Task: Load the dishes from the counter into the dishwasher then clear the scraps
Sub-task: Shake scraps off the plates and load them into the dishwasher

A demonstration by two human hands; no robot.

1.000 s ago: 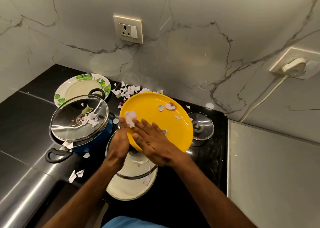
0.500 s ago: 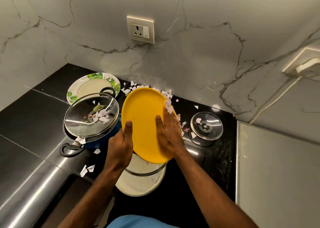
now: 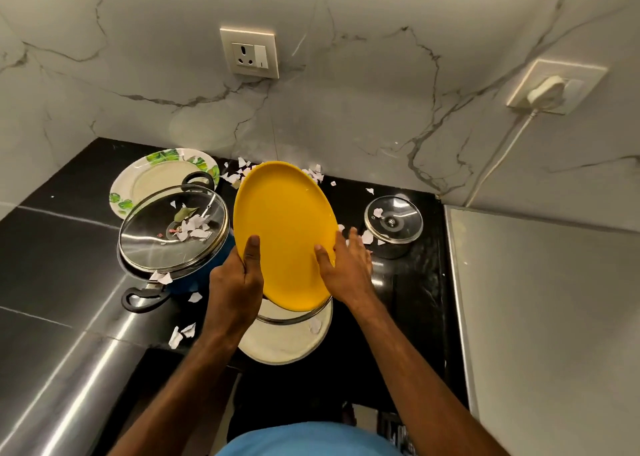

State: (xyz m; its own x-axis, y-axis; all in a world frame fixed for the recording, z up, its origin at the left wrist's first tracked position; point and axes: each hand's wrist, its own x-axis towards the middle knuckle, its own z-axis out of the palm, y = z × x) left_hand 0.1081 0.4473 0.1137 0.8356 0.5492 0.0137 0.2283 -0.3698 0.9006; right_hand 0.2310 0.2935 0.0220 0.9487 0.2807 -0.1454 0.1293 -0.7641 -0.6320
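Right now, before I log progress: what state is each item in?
yellow plate: tilted, lifted, wiped bare
left hand: gripping plate rim
right hand: open at plate edge
blue pot: lidded, scraps on lid
small pot: lidded
leaf-print plate: lying flat

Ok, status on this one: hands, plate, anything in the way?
Left hand gripping the yellow plate at its left edge, right hand open against its right edge. Plate tilted, face clean. Paper scraps litter the counter; lidded blue pot close on the left.

Glossy black stone counter [image 3: 48, 247], smooth yellow plastic-looking plate [image 3: 284, 227], glass lid [image 3: 173, 230] rimmed in metal.
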